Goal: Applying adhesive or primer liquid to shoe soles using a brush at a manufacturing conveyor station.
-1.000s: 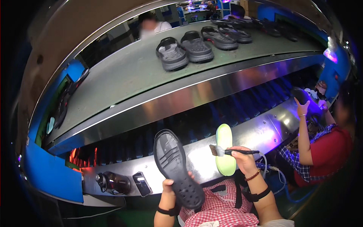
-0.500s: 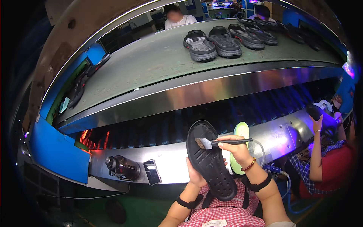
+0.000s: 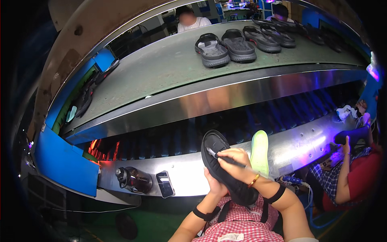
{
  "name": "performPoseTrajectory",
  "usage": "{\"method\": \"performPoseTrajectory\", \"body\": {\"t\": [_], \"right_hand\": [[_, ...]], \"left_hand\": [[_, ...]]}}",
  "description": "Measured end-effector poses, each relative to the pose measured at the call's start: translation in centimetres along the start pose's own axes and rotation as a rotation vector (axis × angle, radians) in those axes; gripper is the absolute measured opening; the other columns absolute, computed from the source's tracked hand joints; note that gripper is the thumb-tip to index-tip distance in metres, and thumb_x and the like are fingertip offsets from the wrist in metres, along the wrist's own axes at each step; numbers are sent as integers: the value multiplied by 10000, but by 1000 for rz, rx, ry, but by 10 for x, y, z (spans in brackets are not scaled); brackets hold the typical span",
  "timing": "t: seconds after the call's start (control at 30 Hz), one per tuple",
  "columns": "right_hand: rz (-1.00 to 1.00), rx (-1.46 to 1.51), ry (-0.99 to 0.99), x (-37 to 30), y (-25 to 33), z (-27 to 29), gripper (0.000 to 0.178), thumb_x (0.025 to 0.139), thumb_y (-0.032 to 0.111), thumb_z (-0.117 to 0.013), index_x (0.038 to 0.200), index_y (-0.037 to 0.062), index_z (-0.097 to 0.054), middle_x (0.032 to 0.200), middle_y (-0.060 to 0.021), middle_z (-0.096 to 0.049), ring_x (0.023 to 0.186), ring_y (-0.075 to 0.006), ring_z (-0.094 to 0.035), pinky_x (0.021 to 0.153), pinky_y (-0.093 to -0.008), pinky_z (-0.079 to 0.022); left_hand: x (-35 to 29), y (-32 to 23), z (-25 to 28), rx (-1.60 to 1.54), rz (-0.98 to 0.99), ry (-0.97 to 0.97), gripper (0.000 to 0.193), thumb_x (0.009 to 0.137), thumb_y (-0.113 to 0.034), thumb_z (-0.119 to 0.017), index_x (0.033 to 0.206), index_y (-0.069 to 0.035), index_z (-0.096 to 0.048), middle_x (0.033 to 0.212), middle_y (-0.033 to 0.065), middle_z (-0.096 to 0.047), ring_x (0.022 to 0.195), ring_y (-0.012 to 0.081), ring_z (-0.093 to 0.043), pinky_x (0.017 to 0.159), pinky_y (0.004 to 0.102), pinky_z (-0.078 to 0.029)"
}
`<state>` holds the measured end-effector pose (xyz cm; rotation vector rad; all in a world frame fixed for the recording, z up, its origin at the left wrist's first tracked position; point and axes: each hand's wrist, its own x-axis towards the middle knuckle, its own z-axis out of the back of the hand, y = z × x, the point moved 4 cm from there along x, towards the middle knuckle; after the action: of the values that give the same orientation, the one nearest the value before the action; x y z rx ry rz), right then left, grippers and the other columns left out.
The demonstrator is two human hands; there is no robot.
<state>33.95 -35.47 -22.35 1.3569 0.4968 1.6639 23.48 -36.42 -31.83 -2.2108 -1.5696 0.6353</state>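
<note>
A black shoe sole is held tilted in front of my chest, its upper end leaning over the metal ledge. Along its left edge my left hand grips it, with some fingers hidden behind. My right hand is closed around the dark handle of a small brush, whose head meets the upper part of the sole. The bristles are hard to make out now. Just right of my right hand lies a light green sole, partly covered by that hand.
Beyond the metal ledge runs a green conveyor belt bearing several dark slip-on shoes. A dark bottle and a phone lie to my left. On the right, a co-worker in red handles a dark object.
My right hand has moved left and up over the sole, and the brush handle has swung round. The sole has shifted slightly. The co-worker's hands and dark object have moved lower.
</note>
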Motion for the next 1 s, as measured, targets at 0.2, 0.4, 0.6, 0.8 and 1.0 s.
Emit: {"method": "performPoseTrajectory", "body": {"t": [0.2,0.4,0.6,0.8,1.0], "right_hand": [[119,-128,261,-56,20,6,186,709,129,-726,887,77,-717,893,-80,-710,881,-207,-678,784,-341,-477],[-92,310,566,-56,28,40,207,728,99,-713,922,28,-709,907,-145,-702,835,-275,-688,756,-356,-542],[20,198,167,7,47,51,218,725,24,-730,941,7,-706,950,-135,-702,894,-254,-666,820,-350,-502],[-30,507,418,-6,60,43,189,748,52,-719,936,28,-715,944,-110,-707,887,-240,-672,839,-345,-501],[223,217,497,-10,66,47,184,758,102,-722,939,72,-708,944,-87,-708,912,-213,-669,846,-345,-469]], "left_hand": [[10,-31,16,43,-36,104,863,870,-731,-188,1337,-45,-427,1238,189,-556,1102,331,-560,982,449,-437],[-9,-45,3,-72,147,324,953,827,-786,-180,1386,-44,-394,1297,200,-523,1155,360,-536,1013,488,-415],[-20,-25,-29,-374,150,337,873,865,-742,-207,1398,-75,-391,1385,139,-460,1244,299,-473,1054,450,-381],[-24,-47,-26,-5,-62,35,781,905,-685,-259,1378,-85,-425,1358,125,-492,1198,282,-507,1049,422,-389],[-21,-55,-49,-9,-41,213,946,830,-797,-179,1377,-58,-402,1278,180,-528,1119,332,-545,975,448,-439]]}}
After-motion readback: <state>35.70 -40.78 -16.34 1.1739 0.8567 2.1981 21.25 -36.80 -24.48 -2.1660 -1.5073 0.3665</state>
